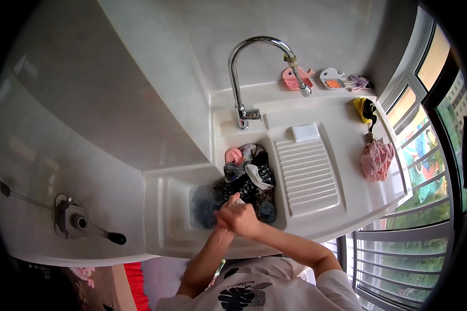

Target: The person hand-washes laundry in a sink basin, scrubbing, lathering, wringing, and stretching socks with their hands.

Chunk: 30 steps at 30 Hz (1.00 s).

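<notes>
The right hand (244, 220) is curled shut and pressed against the left hand (224, 216), which is too hidden to tell how shut it is; a small pale bit peeks out, but I can't tell what they hold. It looks like a squeezing step, which calls for a tight grip. Just past them, the sink (154, 207) has a heap of wet-looking clothes (238, 184) beside cloudy water (202, 205), and farther off a whale dish (326, 75) holds an orange thing (333, 84).

Both hands, left (224, 216) and right (244, 218), clasp together above the sink (174, 207), beside the heaped clothes (249, 179) and cloudy water (202, 207). A curved faucet (235, 72) stands behind; a white block (305, 132) tops the ridged washboard (308, 176).
</notes>
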Available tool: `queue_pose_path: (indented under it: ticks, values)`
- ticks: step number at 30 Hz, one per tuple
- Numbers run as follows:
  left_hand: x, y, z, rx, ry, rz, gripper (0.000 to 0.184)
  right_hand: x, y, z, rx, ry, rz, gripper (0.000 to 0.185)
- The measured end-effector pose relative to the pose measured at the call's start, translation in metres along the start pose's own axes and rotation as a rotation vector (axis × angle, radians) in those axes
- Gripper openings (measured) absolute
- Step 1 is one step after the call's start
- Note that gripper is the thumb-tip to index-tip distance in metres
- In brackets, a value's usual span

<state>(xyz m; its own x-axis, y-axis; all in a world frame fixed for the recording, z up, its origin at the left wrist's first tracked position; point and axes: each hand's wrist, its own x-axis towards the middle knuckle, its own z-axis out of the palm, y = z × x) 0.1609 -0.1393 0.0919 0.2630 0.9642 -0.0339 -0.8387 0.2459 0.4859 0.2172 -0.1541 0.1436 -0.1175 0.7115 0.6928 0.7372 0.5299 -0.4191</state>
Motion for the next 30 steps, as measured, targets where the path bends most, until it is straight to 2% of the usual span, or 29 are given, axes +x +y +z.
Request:
queue_pose_path:
  ticks: [1, 2, 4, 6, 8, 9, 10, 11, 12, 13, 14, 16, 17, 18, 19, 20, 21, 22, 25, 28, 29, 30]
  values:
    - [-0.001, 0.002, 0.008, -0.145, 0.083, -0.046, 0.030, 0.011, 0.011, -0.004, 0.033, 0.009, 0.078, 0.016]
    - [0.003, 0.035, -0.002, 0.197, 0.340, -0.620, 0.033, 0.018, 0.024, 0.000, -0.005, 0.076, 0.195, 0.027]
    - [0.009, 0.038, -0.002, 0.268, 0.329, -0.582, 0.031, 0.025, 0.035, 0.004, -0.159, 0.104, 0.388, 0.032]
    - [0.009, 0.047, 0.003, 0.331, 0.403, -0.562, 0.029, 0.022, 0.007, 0.003, -0.048, 0.139, 0.333, 0.032]
    - [0.018, 0.040, -0.061, -0.084, -0.023, -0.564, 0.030, 0.009, -0.026, 0.011, 0.091, 0.145, 0.062, 0.025]
    - [0.021, 0.045, -0.060, -0.274, -0.229, -0.604, 0.031, 0.009, -0.027, 0.013, 0.059, 0.120, 0.019, 0.023]
    - [0.017, 0.046, -0.058, -0.181, -0.129, -0.575, 0.034, 0.010, -0.028, 0.014, 0.027, 0.097, -0.025, 0.022]
    - [0.014, 0.046, -0.056, -0.083, -0.030, -0.551, 0.039, 0.016, -0.015, 0.014, 0.016, 0.110, 0.091, 0.026]
    - [0.003, 0.064, -0.002, 0.124, 0.171, -0.567, 0.041, 0.022, -0.005, 0.010, 0.005, 0.121, 0.208, 0.030]
    - [0.000, 0.066, 0.015, 0.226, 0.277, -0.566, 0.057, 0.026, 0.005, 0.001, -0.036, 0.080, 0.306, 0.024]
    - [-0.001, 0.073, 0.020, 0.203, 0.255, -0.607, 0.053, 0.021, 0.017, 0.006, 0.000, 0.110, 0.456, 0.027]
    - [-0.010, 0.077, 0.008, 0.401, 0.004, -0.475, 0.038, 0.016, 0.026, -0.006, 0.673, 0.144, 0.779, 0.031]
    - [-0.009, 0.080, 0.004, 0.397, -0.004, -0.479, 0.038, 0.008, 0.028, -0.011, 0.920, 0.114, 0.897, 0.034]
    - [-0.007, 0.084, 0.002, 0.391, -0.013, -0.466, 0.029, 0.001, 0.027, -0.014, 0.910, 0.118, 0.896, 0.034]
    - [-0.006, 0.085, 0.001, 0.385, -0.019, -0.451, 0.021, -0.005, 0.026, -0.016, 1.058, 0.087, 1.002, 0.033]
    - [-0.004, 0.084, 0.001, 0.383, -0.026, -0.452, 0.021, -0.010, 0.027, -0.019, 1.209, 0.056, 1.106, 0.033]
    - [-0.003, 0.083, 0.003, 0.310, -0.023, -0.411, 0.018, -0.010, 0.023, -0.034, 1.362, -0.023, 1.131, 0.032]
    - [-0.002, 0.083, 0.005, 0.238, -0.019, -0.374, 0.017, -0.011, 0.022, -0.037, 1.360, -0.016, 1.131, 0.032]
    - [0.000, 0.083, -0.006, 0.158, -0.056, -0.424, 0.019, -0.018, 0.024, -0.046, 1.278, -0.291, 0.982, 0.028]
    - [-0.007, 0.087, 0.010, 0.117, -0.066, -0.481, 0.024, -0.014, 0.028, -0.059, 1.176, -0.345, 0.871, 0.025]
    - [-0.011, 0.086, 0.019, 0.145, -0.054, -0.499, 0.026, -0.019, 0.036, -0.046, 1.155, -0.218, 0.881, 0.025]
    - [-0.013, 0.082, 0.019, 0.147, -0.051, -0.498, 0.026, -0.018, 0.035, -0.039, 1.159, -0.219, 0.882, 0.025]
